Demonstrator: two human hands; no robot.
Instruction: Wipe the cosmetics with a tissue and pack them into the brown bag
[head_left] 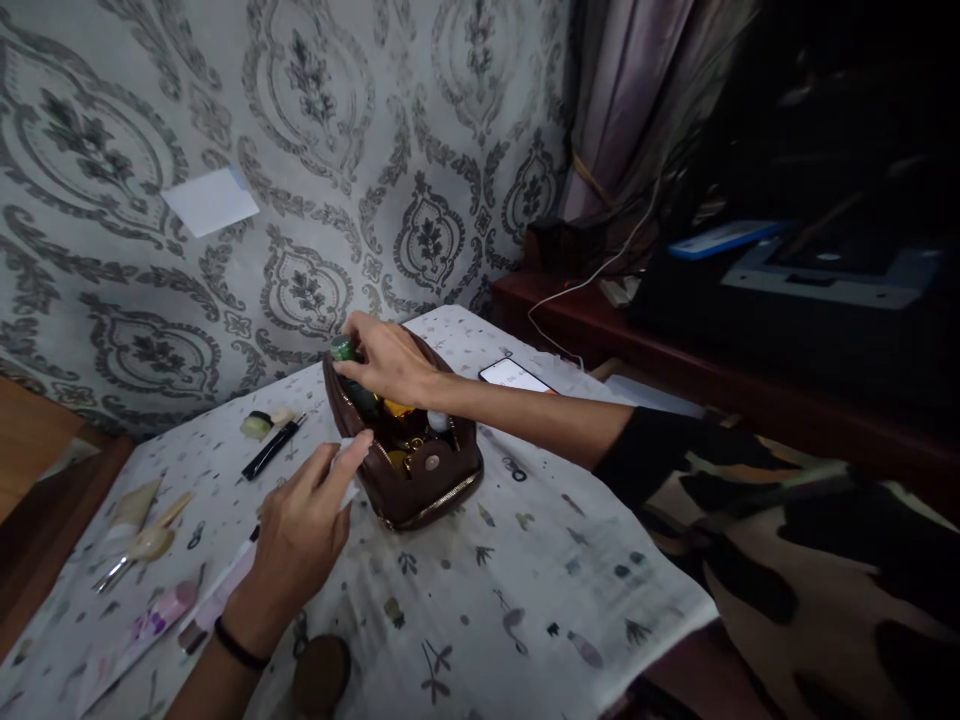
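A brown zippered pouch (420, 500) lies unzipped on the cloth-covered table, with gold-coloured and other small items inside. My right hand (394, 365) reaches over it from the right. Its thumb and fingers close around a green item (343, 348) at the pouch's far left end; most of that item is hidden. My left hand (304, 515), a dark band on its wrist, is beside the pouch's near left side. Its fingers are bent around something whitish, mostly covered, whose kind I cannot make out.
Left on the table are a black tube (271, 450), a yellowish-green item (256, 426), a brush (154, 540) and a pink tube (169, 605). A round brown item (321, 675) lies at the front. A phone (517, 376) is behind the pouch; a white cable (592, 275) hangs beyond.
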